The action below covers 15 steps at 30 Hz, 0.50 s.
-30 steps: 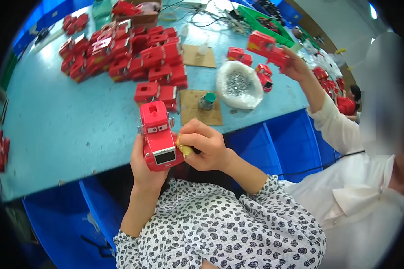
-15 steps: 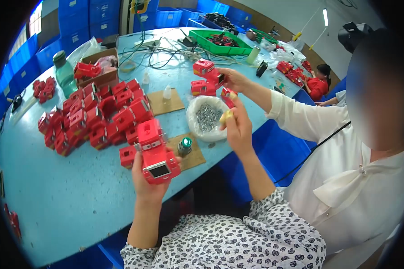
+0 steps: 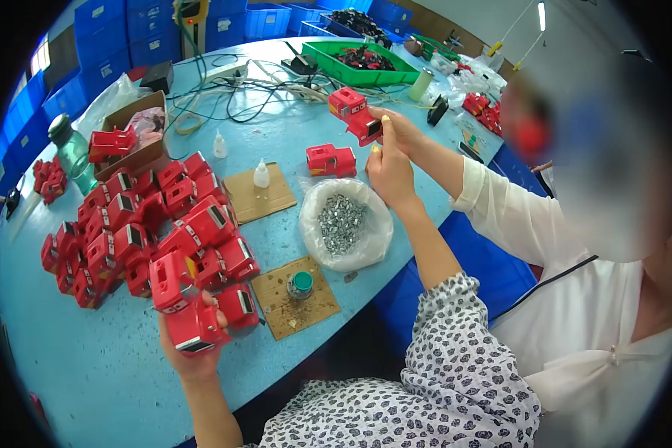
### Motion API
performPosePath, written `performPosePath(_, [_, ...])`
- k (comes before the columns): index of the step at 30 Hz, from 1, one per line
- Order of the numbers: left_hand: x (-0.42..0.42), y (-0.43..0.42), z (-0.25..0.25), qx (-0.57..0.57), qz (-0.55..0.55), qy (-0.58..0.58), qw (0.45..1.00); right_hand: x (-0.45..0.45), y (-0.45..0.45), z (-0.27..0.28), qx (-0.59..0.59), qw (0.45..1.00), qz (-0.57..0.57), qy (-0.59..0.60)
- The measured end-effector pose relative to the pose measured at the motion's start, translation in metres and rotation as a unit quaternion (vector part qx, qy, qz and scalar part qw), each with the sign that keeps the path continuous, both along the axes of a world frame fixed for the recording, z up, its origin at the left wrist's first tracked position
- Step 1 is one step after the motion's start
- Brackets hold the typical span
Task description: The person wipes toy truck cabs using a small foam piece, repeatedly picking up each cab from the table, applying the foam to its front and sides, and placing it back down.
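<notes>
My left hand (image 3: 189, 364) is wrapped round a red toy truck (image 3: 173, 282), held beside the pile of similar trucks. My right hand (image 3: 393, 178) is raised, with yellow covers on the fingertips. Its index finger points up at another red toy truck (image 3: 357, 116), and its thumb stands apart. Whether the fingertip touches that truck, I cannot tell. A co-worker's hand (image 3: 402, 133) grips this second truck from behind. Below it, a red toy truck (image 3: 331, 160) rests on the table near a white plastic bag (image 3: 381, 235) of small silvery metal parts.
Many red trucks (image 3: 131, 239) are heaped at the left. A green-capped jar (image 3: 300, 285) stands on a cardboard piece (image 3: 276, 317), a white dropper bottle (image 3: 261, 175) on another. Cables and a green tray (image 3: 313, 54) lie farther back. The co-worker in white (image 3: 545, 224) stands close at the right.
My view has shifted. My left hand with its truck has moved left and down, towards the pile. My right hand has risen towards the co-worker's truck, its index finger now at that truck.
</notes>
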State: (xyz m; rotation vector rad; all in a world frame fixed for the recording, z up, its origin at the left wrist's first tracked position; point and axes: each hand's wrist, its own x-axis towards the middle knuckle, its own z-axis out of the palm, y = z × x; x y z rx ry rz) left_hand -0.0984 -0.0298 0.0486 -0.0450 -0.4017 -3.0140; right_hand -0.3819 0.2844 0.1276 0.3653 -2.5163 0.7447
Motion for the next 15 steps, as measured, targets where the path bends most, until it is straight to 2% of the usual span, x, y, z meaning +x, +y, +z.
performPosePath(1, [-0.001, -0.001, -0.001, 0.009, -0.013, 0.019, 1.000, 0.009, 0.007, -0.006, -0.001, 1.000, -0.006, -0.006])
performPosePath(3, [0.000, 0.001, 0.001, -0.002, 0.005, -0.023, 1.000, 0.026, 0.020, -0.019, 0.008, 1.000, 0.021, -0.001])
performPosePath(5, [-0.001, 0.003, 0.001, -0.046, 0.022, 0.005, 0.999, 0.035, 0.031, -0.035, 0.024, 0.999, 0.011, -0.018])
performPosePath(10, [-0.003, 0.014, 0.005, -0.075, 0.050, -0.057, 0.994, 0.029, 0.032, -0.030, 0.042, 0.998, -0.006, -0.046])
performPosePath(13, [-0.002, 0.014, 0.005, -0.075, 0.061, -0.063, 0.993, 0.019, 0.029, -0.035, 0.069, 0.998, 0.004, -0.012])
performPosePath(15, [-0.001, 0.016, 0.007, -0.066, 0.077, -0.068, 0.992, 0.023, 0.026, -0.043, 0.023, 0.995, 0.053, 0.081])
